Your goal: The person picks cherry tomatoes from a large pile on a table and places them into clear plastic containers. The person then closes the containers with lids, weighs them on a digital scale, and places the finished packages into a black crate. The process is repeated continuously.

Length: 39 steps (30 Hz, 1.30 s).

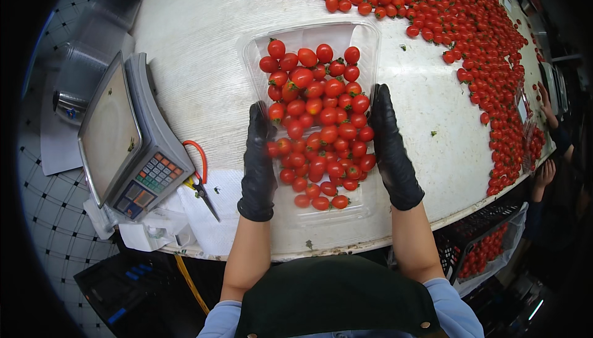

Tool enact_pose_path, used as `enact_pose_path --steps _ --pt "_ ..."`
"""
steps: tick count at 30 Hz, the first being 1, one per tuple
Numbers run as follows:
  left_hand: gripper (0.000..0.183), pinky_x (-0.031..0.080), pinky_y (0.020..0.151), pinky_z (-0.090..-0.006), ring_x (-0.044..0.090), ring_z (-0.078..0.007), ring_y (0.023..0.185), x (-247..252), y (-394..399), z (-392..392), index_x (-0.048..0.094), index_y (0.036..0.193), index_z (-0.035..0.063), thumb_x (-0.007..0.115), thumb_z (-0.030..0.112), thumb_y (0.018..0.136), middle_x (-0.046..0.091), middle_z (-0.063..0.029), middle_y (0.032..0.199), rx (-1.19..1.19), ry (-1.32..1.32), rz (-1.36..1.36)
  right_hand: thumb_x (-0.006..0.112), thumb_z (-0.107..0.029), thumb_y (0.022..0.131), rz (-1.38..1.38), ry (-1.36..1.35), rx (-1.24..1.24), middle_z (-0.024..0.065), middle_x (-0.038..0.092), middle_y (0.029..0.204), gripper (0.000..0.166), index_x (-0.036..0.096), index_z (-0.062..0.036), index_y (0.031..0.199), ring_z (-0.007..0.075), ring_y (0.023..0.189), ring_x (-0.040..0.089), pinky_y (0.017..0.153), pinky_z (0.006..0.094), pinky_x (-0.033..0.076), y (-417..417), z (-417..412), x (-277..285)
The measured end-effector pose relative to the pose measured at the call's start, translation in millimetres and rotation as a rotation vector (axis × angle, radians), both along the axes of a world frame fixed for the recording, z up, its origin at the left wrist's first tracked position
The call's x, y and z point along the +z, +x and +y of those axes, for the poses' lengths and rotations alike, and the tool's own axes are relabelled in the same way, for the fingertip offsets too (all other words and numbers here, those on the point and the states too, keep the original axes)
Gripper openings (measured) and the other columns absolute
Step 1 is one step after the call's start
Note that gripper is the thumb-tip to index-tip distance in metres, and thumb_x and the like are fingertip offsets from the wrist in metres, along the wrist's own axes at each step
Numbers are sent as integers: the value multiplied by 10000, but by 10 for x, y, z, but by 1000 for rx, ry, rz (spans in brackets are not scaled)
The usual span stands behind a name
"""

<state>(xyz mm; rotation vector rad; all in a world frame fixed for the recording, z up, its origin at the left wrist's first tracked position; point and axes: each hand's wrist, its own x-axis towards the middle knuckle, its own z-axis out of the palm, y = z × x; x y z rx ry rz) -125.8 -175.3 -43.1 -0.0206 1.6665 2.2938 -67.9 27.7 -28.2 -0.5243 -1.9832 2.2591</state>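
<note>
A clear plastic clamshell-type container (pixel 366 41) lies before me on the white tabletop, with many red cherry tomatoes (pixel 315 106) heaped in it. Some of the tomatoes still carry green stem tips. My left hand (pixel 258 166), in a black glove, lies flat along the container's left side. Against its right side rests my right hand (pixel 394 152), gloved the same way, with the fingers pointing away from me. Together the two hands hold the container between them. Their thumbs are mostly hidden.
A grey electronic weighing scale (pixel 153 166) with a metal pan stands at the left. Red-handled snips (pixel 201 180) lie beside it on white paper towel (pixel 194 227). Loose cherry tomatoes (pixel 444 13) spread across the back and right. Another person's hands (pixel 546 173) show at the right edge, above a tomato-filled crate (pixel 463 250).
</note>
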Motion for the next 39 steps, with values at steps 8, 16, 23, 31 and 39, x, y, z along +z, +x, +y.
enact_pose_path --steps 8,16,23,31,39 --pt "756 83 1102 -378 72 -327 1370 40 65 -89 19 1412 -2 396 421 912 41 -214 1474 -160 -571 427 414 -554 868 93 449 143 127 -34 1496 882 -61 -56 1420 252 1379 -3 1110 369 48 85 -36 -132" --pt "743 83 1100 -387 60 -356 1369 -29 75 -60 30 1410 -18 480 249 883 31 -242 1470 -146 -656 636 420 -622 829 121 477 166 122 -19 1497 950 -62 -56 1420 249 1377 24 1110 364 70 85 -1 -187" --pt "630 170 1083 -420 139 -360 1357 -3 70 -14 298 1336 13 622 121 806 119 -245 1452 44 -624 564 417 -625 828 117 434 129 123 8 1497 935 -25 -58 1426 247 1376 38 1109 376 73 96 -9 -205" --pt "362 253 1037 -443 224 -396 1322 13 123 205 500 1081 38 667 65 762 216 -272 1409 102 -830 652 535 -235 860 174 413 88 171 88 1482 747 90 -13 1417 282 1373 89 1102 391 112 127 34 -186" --pt "287 282 1014 -434 230 -413 1313 20 182 151 538 1028 31 630 30 756 246 -275 1397 144 -866 736 562 18 806 387 729 -188 114 590 1112 397 507 -13 1199 185 1005 578 831 307 464 -234 -155 332"
